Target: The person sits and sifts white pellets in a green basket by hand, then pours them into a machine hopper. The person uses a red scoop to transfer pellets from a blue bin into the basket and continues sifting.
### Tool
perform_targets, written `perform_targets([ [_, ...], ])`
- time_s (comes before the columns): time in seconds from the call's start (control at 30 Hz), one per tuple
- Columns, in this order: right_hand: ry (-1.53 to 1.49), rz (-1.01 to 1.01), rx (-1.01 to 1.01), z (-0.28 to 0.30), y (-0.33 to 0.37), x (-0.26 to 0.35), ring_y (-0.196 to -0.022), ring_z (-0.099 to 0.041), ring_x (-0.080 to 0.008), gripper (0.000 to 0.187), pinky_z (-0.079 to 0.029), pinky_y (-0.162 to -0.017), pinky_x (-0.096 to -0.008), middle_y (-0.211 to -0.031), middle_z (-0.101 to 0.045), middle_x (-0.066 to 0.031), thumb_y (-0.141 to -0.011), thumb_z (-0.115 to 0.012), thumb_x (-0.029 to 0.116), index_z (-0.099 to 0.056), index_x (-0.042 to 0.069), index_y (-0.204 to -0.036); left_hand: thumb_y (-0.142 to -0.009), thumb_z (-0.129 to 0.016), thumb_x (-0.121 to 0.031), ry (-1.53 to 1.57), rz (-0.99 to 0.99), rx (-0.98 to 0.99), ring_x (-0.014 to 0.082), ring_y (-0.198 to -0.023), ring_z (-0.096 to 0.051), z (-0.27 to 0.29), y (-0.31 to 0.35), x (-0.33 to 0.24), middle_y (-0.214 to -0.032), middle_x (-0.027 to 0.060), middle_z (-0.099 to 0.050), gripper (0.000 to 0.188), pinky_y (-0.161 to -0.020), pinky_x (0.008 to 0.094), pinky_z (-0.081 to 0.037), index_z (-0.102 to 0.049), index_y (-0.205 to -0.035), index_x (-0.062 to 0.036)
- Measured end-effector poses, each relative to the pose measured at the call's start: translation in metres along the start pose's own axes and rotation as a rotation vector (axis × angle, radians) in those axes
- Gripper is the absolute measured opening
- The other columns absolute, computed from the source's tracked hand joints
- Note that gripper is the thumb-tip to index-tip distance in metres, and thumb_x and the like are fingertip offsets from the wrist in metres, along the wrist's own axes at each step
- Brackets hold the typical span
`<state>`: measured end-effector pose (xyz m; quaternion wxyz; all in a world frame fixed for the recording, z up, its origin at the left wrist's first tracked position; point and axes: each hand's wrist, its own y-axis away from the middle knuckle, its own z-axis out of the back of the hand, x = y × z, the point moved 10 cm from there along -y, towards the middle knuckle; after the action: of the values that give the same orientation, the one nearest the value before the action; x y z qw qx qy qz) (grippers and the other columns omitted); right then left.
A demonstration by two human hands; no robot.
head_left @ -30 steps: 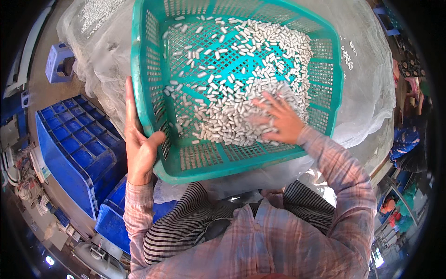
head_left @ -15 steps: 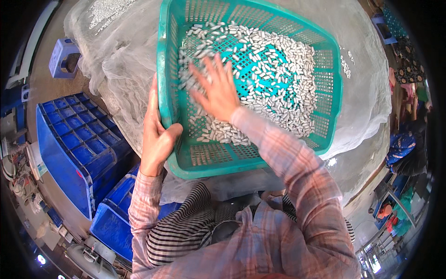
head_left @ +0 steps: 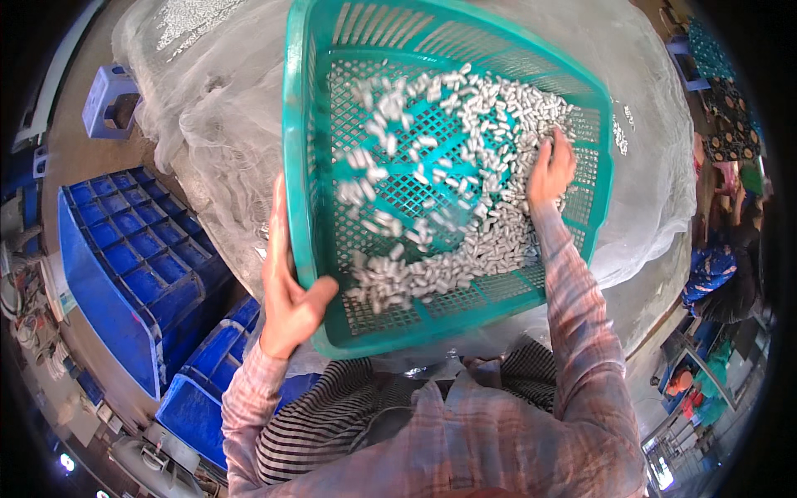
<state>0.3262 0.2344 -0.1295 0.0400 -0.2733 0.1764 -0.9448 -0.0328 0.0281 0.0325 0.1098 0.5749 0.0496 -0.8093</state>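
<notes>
My left hand [head_left: 292,299] is wrapped round the left rim of a large teal plastic basket [head_left: 300,166], with the thumb over the edge. Inside lie many small whitish capsule-shaped pieces [head_left: 506,245], heaped along the right and front sides. Toward the left and middle of the slotted floor the pieces are sparser, and several are blurred by motion. My right hand [head_left: 552,170] is inside the basket by its right wall, touching the heap there. Its thumb stands apart from the fingers, and the fingertips are partly hidden among the pieces.
Whitish netting [head_left: 220,141] covers the work surface under the basket, with more small pieces [head_left: 195,21] at far left. Blue compartmented crates [head_left: 137,249] stand to my left, below a pale purple stool [head_left: 110,101]. At far right are a dark patterned cloth [head_left: 710,270] and a metal frame [head_left: 701,369].
My right hand has moved from the left part of the basket to the right wall. The basket's front edge has shifted nearer to me, and the pieces have scattered across the floor.
</notes>
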Motion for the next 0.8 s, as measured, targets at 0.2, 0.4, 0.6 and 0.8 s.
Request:
perform_targets([
  [0.2, -0.141, 0.22, -0.159, -0.057, -0.029, 0.155, -0.101, -0.048, -0.0342, 0.031, -0.035, -0.089, -0.0471, -0.103, -0.057, -0.0134, -0.08, -0.061, 0.023, -0.057, 0.005, -0.105, -0.053, -0.049, 0.003, 0.218, 0.1, -0.051, 0.0253, -0.143, -0.021, -0.005, -0.019, 0.012, -0.153, 0.0171, -0.023, 0.101, -0.115, 0.0365, -0.018, -0.017, -0.149, 0.0026],
  [0.4, -0.312, 0.788, 0.759, -0.05, 0.133, 0.262, -0.142, -0.017, -0.0361, 0.054, -0.011, -0.116, -0.0524, -0.151, -0.03, -0.0093, -0.086, -0.06, 0.037, -0.047, 0.022, -0.136, -0.052, -0.049, 0.005, 0.26, 0.127, -0.075, 0.0241, -0.138, -0.031, 0.0, -0.023, 0.03, -0.149, 0.0173, -0.031, 0.1, -0.113, 0.0352, -0.024, -0.019, -0.148, 0.0035],
  [0.6, 0.266, 0.546, 0.812, -0.017, 0.079, 0.071, -0.144, -0.012, -0.0366, 0.063, -0.004, -0.11, -0.0651, -0.155, -0.023, -0.0073, -0.084, -0.059, 0.046, -0.04, 0.032, -0.142, -0.052, -0.049, 0.006, 0.29, 0.141, -0.066, 0.024, -0.139, -0.03, -0.003, -0.021, 0.028, -0.149, 0.0167, -0.031, 0.1, -0.114, 0.0352, -0.023, -0.02, -0.148, 0.0029],
  [0.8, -0.032, 0.208, 0.165, -0.038, 0.002, 0.07, -0.137, -0.022, -0.0434, 0.063, -0.013, -0.112, -0.0565, -0.149, -0.03, -0.018, -0.084, -0.063, 0.04, -0.043, 0.021, -0.141, -0.053, -0.049, 0.004, 0.231, 0.074, -0.059, 0.0238, -0.139, -0.028, -0.002, -0.027, 0.02, -0.149, 0.016, -0.03, 0.099, -0.114, 0.0353, -0.02, -0.02, -0.148, 0.0028],
])
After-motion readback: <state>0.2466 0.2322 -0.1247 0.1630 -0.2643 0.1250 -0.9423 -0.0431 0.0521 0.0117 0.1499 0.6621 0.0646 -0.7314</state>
